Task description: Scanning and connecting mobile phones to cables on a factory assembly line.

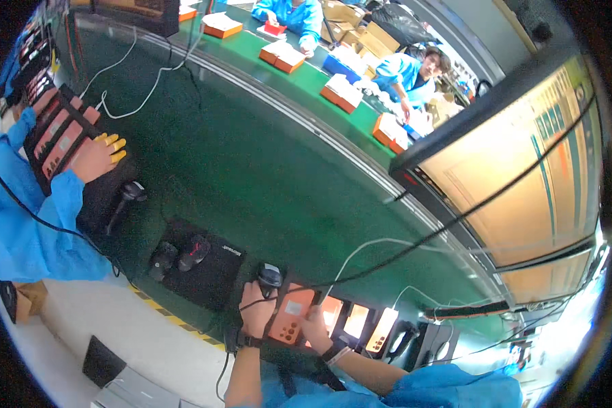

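My left hand (256, 314) is closed round the handle of a black barcode scanner (270, 275), whose head sticks up past my fingers. Just right of it lies an orange phone (294, 309), with a pale label and round camera lenses on its back. My right hand (314, 329) has its fingers bent at that phone's right edge, seemingly gripping it; the fingertips are partly hidden. Beyond my right hand more phones lie in a row, among them one with a lit screen (356, 320) and an orange one (381, 330).
A black mouse pad (214, 275) with two mice (194, 251) lies to my left. Beside it, another scanner (132, 192) stands near a co-worker's hand (96, 158), which rests at a phone tray. A large monitor (503, 163) rises at right, and a black cable (449, 224) crosses the view.
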Available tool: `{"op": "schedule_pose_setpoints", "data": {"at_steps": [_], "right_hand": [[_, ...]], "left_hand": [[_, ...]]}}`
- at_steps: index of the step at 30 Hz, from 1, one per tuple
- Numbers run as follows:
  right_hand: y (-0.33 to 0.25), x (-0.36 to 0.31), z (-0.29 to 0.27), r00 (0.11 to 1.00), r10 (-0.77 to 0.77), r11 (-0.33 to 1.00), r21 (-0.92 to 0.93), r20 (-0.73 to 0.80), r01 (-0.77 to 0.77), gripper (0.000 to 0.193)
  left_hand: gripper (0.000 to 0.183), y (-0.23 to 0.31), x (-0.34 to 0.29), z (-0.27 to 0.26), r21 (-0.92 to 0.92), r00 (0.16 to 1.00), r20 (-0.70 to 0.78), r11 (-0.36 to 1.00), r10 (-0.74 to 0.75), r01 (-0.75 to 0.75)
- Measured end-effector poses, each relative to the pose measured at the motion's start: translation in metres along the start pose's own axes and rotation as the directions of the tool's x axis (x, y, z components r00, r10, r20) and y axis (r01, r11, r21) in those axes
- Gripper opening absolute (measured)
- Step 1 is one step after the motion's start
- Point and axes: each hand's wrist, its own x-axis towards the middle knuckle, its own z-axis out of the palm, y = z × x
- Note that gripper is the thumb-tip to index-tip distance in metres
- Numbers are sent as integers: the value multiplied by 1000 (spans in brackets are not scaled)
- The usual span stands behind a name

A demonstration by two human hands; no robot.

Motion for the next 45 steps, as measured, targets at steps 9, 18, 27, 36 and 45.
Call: {"op": "schedule_pose_setpoints", "data": {"at_steps": [9, 18, 27, 36, 45], "right_hand": [[-49, -17, -55, 936, 52, 997, 36, 348, -69, 44], [-67, -11, -152, 751, -269, 800, -295, 603, 523, 28], [-88, -30, -115, 875, -401, 912, 30, 270, 409, 11], [-89, -57, -116, 877, -415, 909, 155, 242, 387, 13], [-74, -69, -117, 777, -582, 813, 140, 241, 566, 14]], "left_hand": [[57, 65, -12, -3, -344, 876, -4, 822, 483, -455], [40, 71, -26, -3, -521, 772, 314, 780, 552, -346], [39, 61, -72, -11, -539, 762, 379, 795, 525, -279], [41, 61, -94, -28, -477, 743, 446, 835, 499, -275], [35, 53, -116, -26, -366, 783, 310, 828, 539, -425]]}}
